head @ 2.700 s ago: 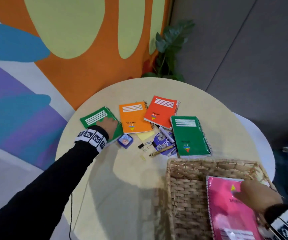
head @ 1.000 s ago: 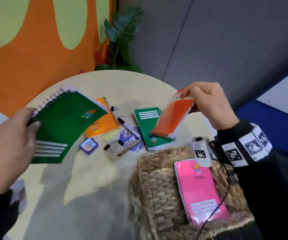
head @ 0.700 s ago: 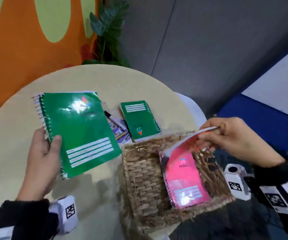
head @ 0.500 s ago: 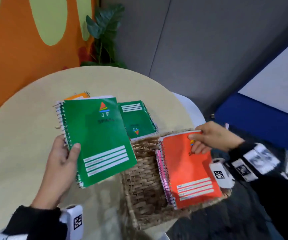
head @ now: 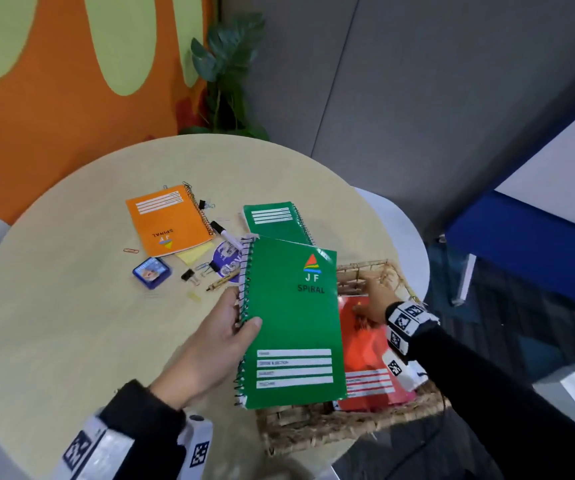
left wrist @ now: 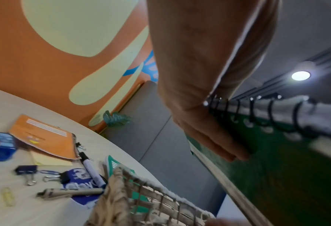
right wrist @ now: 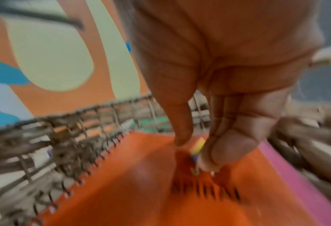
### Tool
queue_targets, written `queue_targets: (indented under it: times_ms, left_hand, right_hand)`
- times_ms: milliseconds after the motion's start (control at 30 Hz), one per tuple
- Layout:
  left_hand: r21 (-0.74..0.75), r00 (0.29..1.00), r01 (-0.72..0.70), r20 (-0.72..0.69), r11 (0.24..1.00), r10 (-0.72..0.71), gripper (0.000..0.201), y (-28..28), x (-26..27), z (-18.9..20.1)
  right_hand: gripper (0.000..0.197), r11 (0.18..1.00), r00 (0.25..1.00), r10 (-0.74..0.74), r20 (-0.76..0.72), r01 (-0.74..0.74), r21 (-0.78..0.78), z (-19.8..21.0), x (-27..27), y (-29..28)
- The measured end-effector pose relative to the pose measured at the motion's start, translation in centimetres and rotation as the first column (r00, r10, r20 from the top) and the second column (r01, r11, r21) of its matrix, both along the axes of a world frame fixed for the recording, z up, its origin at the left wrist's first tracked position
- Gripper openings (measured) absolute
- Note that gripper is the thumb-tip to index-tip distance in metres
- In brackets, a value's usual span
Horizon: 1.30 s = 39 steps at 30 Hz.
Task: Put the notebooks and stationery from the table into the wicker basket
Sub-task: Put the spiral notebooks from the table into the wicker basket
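My left hand (head: pixel 230 327) grips a green spiral notebook (head: pixel 289 327) by its wire spine, thumb on the cover, and holds it above the left half of the wicker basket (head: pixel 348 424). The left wrist view shows the fingers (left wrist: pixel 209 137) curled under that notebook (left wrist: pixel 276 168). My right hand (head: pixel 372 303) is inside the basket, with straight fingertips (right wrist: pixel 215 156) touching a red-orange notebook (right wrist: pixel 141 191). It lies flat on a pink notebook (right wrist: pixel 296 183). An orange notebook (head: pixel 168 220) and a second green notebook (head: pixel 275 220) lie on the table.
Small stationery is scattered on the round table (head: pixel 71 323): a blue box (head: pixel 151 271), a marker (head: pixel 225 233), a brown pen (head: pixel 222 282), yellow sticky notes (head: pixel 194 252), binder clips and paper clips. A potted plant (head: pixel 227 74) stands behind the table.
My left hand has carried the green notebook rightward over the basket. The red-orange notebook now lies flat in the basket, with my right hand's fingertips resting on its top end.
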<state>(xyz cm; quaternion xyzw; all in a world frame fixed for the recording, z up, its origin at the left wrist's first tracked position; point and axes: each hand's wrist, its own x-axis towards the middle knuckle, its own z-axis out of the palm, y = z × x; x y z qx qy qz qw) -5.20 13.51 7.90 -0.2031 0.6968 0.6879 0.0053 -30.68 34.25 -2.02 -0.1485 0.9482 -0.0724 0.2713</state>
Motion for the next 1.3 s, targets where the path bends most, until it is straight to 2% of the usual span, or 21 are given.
queue_targets:
  times_ms: [33,67,100,133,167,233,267,333,400,500,533,600,667,733,767,833,933,1033,1100,1167,1300]
  left_hand:
    - [0.004,1.000,0.030,0.005,1.000,-0.030,0.039,0.6,-0.6,0.7]
    - [0.013,0.998,0.059,0.004,0.998,-0.059,0.038,1.2,-1.4,1.1]
    - [0.009,0.996,0.083,0.018,0.997,-0.083,0.035,1.7,-2.1,1.3]
    - [-0.002,0.994,0.104,0.031,0.995,-0.104,0.032,2.2,-3.0,1.3]
    - [-0.022,0.992,0.120,0.050,0.992,-0.119,0.037,2.7,-3.9,1.4]
    - [-0.069,0.988,0.140,0.075,0.988,-0.135,0.051,3.8,-5.8,1.3]
    - [-0.066,0.988,0.144,0.071,0.987,-0.139,0.045,4.3,-6.6,1.2]
    - [-0.084,0.979,0.198,0.074,0.976,-0.192,0.038,5.2,-7.8,0.7]
    - [-0.201,0.949,0.308,0.130,0.930,-0.287,0.028,5.3,-8.6,-0.3]
    - [-0.291,0.904,0.410,0.256,0.864,-0.343,0.021,4.0,-8.4,-1.3]
    - [-0.326,0.895,0.427,0.287,0.843,-0.342,0.023,3.3,-8.1,-1.5]
    - [-0.453,0.893,0.442,0.306,0.774,-0.331,0.023,1.1,-7.5,-1.3]
    - [-0.552,0.902,0.427,0.311,0.716,-0.298,0.021,-1.7,-7.0,-1.4]
    - [-0.652,0.912,0.407,0.332,0.640,-0.242,0.023,-4.6,-7.2,-1.5]
    - [-0.700,0.915,0.399,0.347,0.592,-0.206,0.024,-6.2,-7.5,-1.8]
    - [-0.756,0.912,0.402,0.384,0.516,-0.147,0.025,-9.4,-8.3,-2.4]
    - [-0.795,0.872,0.481,0.477,0.370,-0.109,0.030,-13.8,-10.0,-3.9]
    - [-0.784,0.800,0.598,0.596,0.170,-0.069,0.039,-17.4,-12.1,-5.2]
    - [-0.763,0.765,0.644,0.644,0.056,-0.011,0.050,-19.2,-13.7,-6.2]
    - [-0.733,0.734,0.680,0.680,-0.019,0.012,0.059,-20.7,-15.3,-7.2]
    - [-0.673,0.675,0.737,0.738,-0.062,0.016,0.065,-22.8,-18.3,-9.0]
  right_hand:
    - [0.066,0.984,0.995,-0.092,0.031,0.096,-0.147,0.5,0.1,0.3]
    - [0.073,0.925,0.976,-0.181,0.118,0.210,-0.316,1.4,0.5,0.7]
    - [0.082,0.837,0.944,-0.210,0.255,0.308,-0.452,2.5,1.0,1.0]
    - [0.088,0.760,0.889,-0.161,0.429,0.388,-0.521,3.8,1.7,1.4]
    - [0.085,0.679,0.802,-0.067,0.594,0.473,-0.562,5.0,2.6,1.8]
    - [0.071,0.490,0.650,0.093,0.754,0.629,-0.603,7.1,4.0,2.8]
    - [0.070,0.414,0.617,0.123,0.777,0.680,-0.605,7.7,4.2,3.4]
    - [0.071,0.366,0.640,0.106,0.761,0.686,-0.628,8.0,4.3,4.5]
    - [0.053,0.392,0.654,0.065,0.754,0.678,-0.622,7.6,3.9,5.5]
    - [0.032,0.454,0.608,-0.017,0.794,0.712,-0.535,6.2,3.6,7.2]
    - [0.029,0.493,0.611,-0.063,0.789,0.707,-0.508,5.3,3.5,7.7]
    - [0.028,0.637,0.642,-0.165,0.749,0.649,-0.416,3.7,3.2,8.2]
    - [0.023,0.833,0.756,-0.210,0.620,0.471,-0.290,2.3,2.6,8.1]
    - [0.026,0.980,0.901,-0.129,0.414,0.181,-0.088,0.8,1.7,7.8]
    - [0.031,0.998,0.944,-0.060,0.324,0.053,0.031,0.6,1.4,7.4]
    - [0.036,0.977,0.970,0.031,0.242,-0.081,0.198,0.4,1.4,6.4]
    - [0.043,0.927,0.974,0.067,0.217,-0.141,0.347,0.6,2.1,5.4]
    - [0.049,0.900,0.986,0.114,0.118,-0.153,0.409,1.4,2.0,3.7]
    - [0.045,0.909,0.992,0.127,0.016,-0.123,0.398,3.5,1.6,1.2]
    - [0.031,0.950,0.990,0.119,-0.081,-0.089,0.300,6.2,1.0,-2.0]
    - [0.025,0.995,0.980,0.052,-0.190,-0.035,0.089,9.7,-0.8,-8.8]
